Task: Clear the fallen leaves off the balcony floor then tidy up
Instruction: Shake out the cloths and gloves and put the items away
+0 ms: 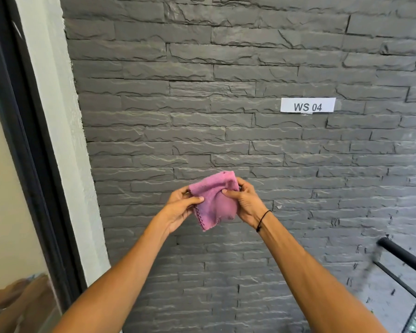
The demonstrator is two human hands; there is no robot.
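Note:
A small pink cloth (213, 200) hangs bunched between both hands, held up in front of a dark grey stone wall (226, 92). My left hand (180, 207) pinches its left edge between thumb and fingers. My right hand (244, 200) pinches its right side, thumb in front, with a black cord around that wrist. The cloth's lower corner droops free below the hands. No leaves and no floor are in view.
A white paper label reading WS 04 (308, 105) is stuck on the wall at the right. A black door frame (34, 140) with glass and a pale plaster strip runs down the left. A black metal railing (406, 258) juts in at the lower right.

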